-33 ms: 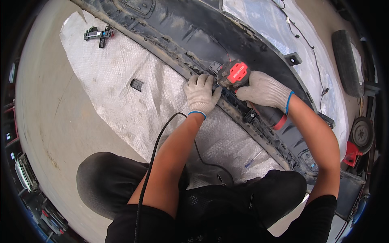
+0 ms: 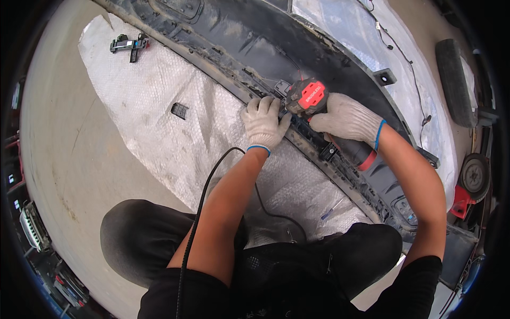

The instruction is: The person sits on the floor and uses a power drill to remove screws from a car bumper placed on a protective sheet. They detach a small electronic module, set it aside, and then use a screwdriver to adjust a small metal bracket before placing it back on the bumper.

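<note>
A long black car bumper, dusty and scuffed, lies diagonally in front of me with its inner side up. My right hand, in a white knitted glove, is wrapped round a red-and-black cordless power drill held over the bumper's near edge. The drill's tip is hidden. Just left of the drill, my gloved left hand has its fingers curled over that same edge. A small black bracket sits on the bumper below the drill. Both gloves have blue cuffs.
White bubble wrap lies under the bumper, bearing a black plastic bracket and a small black square piece. A black cable loops by my left arm. Rightward are a wiring harness, a tyre and a wheel.
</note>
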{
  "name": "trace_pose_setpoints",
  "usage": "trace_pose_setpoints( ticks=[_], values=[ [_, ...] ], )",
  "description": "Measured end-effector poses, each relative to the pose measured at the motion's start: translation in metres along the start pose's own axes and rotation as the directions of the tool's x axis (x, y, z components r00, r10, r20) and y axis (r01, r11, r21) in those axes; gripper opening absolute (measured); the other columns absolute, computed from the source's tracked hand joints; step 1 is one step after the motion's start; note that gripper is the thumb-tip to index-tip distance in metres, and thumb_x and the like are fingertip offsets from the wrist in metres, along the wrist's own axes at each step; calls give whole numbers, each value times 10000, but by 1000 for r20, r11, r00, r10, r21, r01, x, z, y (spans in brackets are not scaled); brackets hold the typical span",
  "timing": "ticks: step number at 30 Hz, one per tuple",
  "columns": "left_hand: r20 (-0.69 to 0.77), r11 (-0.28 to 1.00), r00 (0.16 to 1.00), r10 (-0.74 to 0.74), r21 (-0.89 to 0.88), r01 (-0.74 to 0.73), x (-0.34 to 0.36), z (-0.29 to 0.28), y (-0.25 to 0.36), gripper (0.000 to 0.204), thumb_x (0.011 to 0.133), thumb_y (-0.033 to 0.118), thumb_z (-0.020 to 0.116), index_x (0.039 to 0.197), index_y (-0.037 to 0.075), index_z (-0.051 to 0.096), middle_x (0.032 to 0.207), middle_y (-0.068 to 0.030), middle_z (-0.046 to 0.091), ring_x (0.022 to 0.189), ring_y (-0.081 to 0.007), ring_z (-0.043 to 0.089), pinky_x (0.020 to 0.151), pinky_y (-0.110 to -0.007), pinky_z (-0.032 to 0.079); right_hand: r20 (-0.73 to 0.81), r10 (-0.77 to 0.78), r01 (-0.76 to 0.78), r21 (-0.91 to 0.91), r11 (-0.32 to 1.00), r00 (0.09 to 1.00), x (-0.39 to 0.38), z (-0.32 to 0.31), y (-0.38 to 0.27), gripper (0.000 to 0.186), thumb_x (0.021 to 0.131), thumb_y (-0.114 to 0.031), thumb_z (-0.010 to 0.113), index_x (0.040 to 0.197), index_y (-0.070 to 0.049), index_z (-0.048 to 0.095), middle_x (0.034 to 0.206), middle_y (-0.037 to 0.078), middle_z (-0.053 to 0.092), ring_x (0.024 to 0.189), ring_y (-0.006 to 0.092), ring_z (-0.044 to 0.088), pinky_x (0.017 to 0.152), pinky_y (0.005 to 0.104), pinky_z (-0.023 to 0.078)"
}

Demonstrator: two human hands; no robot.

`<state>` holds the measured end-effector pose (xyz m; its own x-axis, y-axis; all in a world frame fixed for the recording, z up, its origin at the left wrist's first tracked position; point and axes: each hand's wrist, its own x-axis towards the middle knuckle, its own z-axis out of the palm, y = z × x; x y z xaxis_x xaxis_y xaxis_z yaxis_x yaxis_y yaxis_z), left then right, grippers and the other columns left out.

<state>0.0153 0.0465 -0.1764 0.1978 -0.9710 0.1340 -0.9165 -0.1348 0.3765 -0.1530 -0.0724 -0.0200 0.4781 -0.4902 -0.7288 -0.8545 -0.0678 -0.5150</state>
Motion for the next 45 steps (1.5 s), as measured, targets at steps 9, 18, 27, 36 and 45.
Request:
trace_pose_setpoints(
  ticks=[9, 18, 27, 36, 45],
  values=[
    [12, 1000, 1000, -8, -6, 8, 0, 0, 1, 467, 805, 428, 701, 1140, 104, 688, 1232, -49, 609, 1188, -312, 492, 1030, -501, 356, -17, -26, 26, -10, 1000, 1000, 0, 3, 0, 462, 741, -330, 620, 836, 122, 623, 696, 272, 585, 661, 361, 596, 685, 439, 504],
    [6, 999, 1000, 15, 34, -15, 0, 0, 0, 480, 797, 433, 703, 1151, 110, 685, 1223, -33, 606, 1173, -298, 509, 983, -494, 386, -11, -14, 14, 5, 1000, 1000, 0, 3, -4, 467, 741, -332, 618, 859, 119, 638, 710, 267, 607, 670, 336, 614, 698, 424, 517],
    [0, 999, 1000, 16, 45, -16, 0, -1, 1, 466, 796, 424, 706, 1143, 113, 686, 1215, -31, 611, 1167, -296, 513, 980, -493, 386, -43, -13, 14, 14, 1000, 999, -1, 7, -6, 296, 749, -219, 624, 750, 77, 643, 621, 132, 642, 570, 199, 639, 594, 366, 521],
    [-5, 997, 1000, 19, 79, -19, -2, 3, 1, 474, 807, 442, 695, 1156, 121, 692, 1224, -34, 612, 1177, -300, 506, 997, -504, 367, -44, -27, 25, -38, 999, 999, 0, 5, -8, 484, 728, -355, 609, 791, 124, 641, 677, 257, 602, 634, 335, 593, 649, 423, 506],
    [-43, 995, 999, 33, 95, -29, -3, 5, -1, 471, 785, 448, 722, 1139, 141, 676, 1216, -32, 613, 1173, -307, 506, 990, -509, 376, -27, -43, 34, -271, 962, 999, -3, 5, -25, 420, 715, -296, 642, 842, 104, 618, 648, 253, 585, 633, 330, 624, 661, 440, 507]
  ],
)
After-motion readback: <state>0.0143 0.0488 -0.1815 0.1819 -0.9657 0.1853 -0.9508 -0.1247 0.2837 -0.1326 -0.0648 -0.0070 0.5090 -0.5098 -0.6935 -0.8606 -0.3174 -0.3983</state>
